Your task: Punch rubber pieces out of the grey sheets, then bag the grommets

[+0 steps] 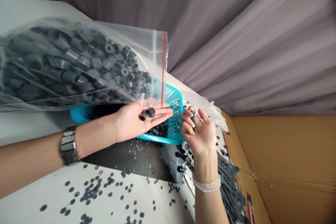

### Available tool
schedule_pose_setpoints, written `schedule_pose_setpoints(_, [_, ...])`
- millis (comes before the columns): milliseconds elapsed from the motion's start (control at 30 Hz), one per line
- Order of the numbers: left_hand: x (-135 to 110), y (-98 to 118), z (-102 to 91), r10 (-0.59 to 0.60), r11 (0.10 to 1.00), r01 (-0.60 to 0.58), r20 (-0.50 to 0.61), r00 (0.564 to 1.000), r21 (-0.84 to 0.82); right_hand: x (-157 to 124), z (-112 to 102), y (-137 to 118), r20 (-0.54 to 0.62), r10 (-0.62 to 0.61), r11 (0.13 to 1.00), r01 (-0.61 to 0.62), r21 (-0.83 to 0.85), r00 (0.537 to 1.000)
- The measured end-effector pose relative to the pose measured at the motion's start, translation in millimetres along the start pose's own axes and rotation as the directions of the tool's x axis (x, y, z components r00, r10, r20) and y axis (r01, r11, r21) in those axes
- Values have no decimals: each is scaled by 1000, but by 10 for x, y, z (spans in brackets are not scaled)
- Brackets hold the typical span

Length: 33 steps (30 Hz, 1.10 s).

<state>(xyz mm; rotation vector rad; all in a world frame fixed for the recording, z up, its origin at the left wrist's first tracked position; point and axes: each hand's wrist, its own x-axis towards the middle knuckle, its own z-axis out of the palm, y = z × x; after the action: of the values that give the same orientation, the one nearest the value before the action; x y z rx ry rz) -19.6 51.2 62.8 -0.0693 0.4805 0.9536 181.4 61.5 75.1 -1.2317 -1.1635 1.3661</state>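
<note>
My left hand (133,119) lies palm up with its fingers stretched out. A few small dark grey rubber caps (146,113) rest loose on it. Just behind its fingers is the mouth side of a clear zip bag (157,66), filled with many grey caps (91,61). My right hand (201,129) is palm up with fingers curled around several small dark caps (193,119), partly hidden by the fingers. Between and below the hands stands a turquoise plastic basket (181,101) with dark pieces (160,131) in it; the bag and my left arm cover part of it.
Small dark discs (91,190) lie scattered over the white table (28,182). Dark perforated sheets (231,182) lie at the right beside a cardboard wall (286,154). A pink-handled tool (250,210) is at the lower right. A grey curtain (236,42) hangs behind.
</note>
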Motion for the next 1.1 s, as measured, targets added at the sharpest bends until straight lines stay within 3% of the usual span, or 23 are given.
schedule_pose_setpoints(133, [7,-31,-12,51,998,-52,-16,999,-24,319,-22,-86,65,-231,972,227,64,971])
schedule_pose_setpoints(200, [36,-42,-61,61,998,-60,39,997,-32,537,142,-229,65,-341,935,331,127,938])
schedule_pose_setpoints(267, [58,-43,-114,64,998,-62,72,995,-26,675,436,-420,68,-405,907,391,156,912])
schedule_pose_setpoints(333, [43,-37,-147,62,998,-62,104,993,-2,683,769,-600,172,-399,917,389,90,901])
schedule_pose_setpoints(400, [-13,-31,-148,49,998,-57,169,984,40,593,1030,-719,311,-317,938,345,-38,896])
schedule_pose_setpoints(533, [-143,-29,-95,82,990,-108,249,965,89,396,1174,-777,366,-250,949,302,-92,896])
schedule_pose_setpoints(667, [-102,-45,-95,105,990,-123,212,972,71,310,1067,-719,231,-220,975,216,42,948])
schedule_pose_setpoints(767, [33,-61,-153,92,995,-97,204,975,16,250,845,-615,46,-385,923,386,-4,922])
schedule_pose_setpoints(800, [76,-64,-174,84,996,-86,191,978,2,226,718,-572,-71,-479,878,474,-69,875])
schedule_pose_setpoints(867, [133,-64,-204,66,998,-63,175,982,-19,170,396,-488,-292,-667,741,569,-355,686])
schedule_pose_setpoints(900, [143,-60,-211,58,998,-54,172,983,-31,143,219,-450,-306,-713,671,489,-557,631])
schedule_pose_setpoints(933, [143,-55,-213,49,998,-42,175,983,-42,118,50,-415,-267,-724,581,354,-733,636])
schedule_pose_setpoints(1000, [121,-40,-202,23,999,-16,185,983,-42,82,-213,-345,-129,-633,368,150,-918,764])
schedule_pose_setpoints(1033, [105,-33,-191,11,999,-6,181,984,-32,73,-289,-307,-82,-627,262,110,-959,775])
schedule_pose_setpoints(1100, [75,-20,-161,-3,1000,4,165,986,-7,60,-308,-226,14,-675,125,133,-983,738])
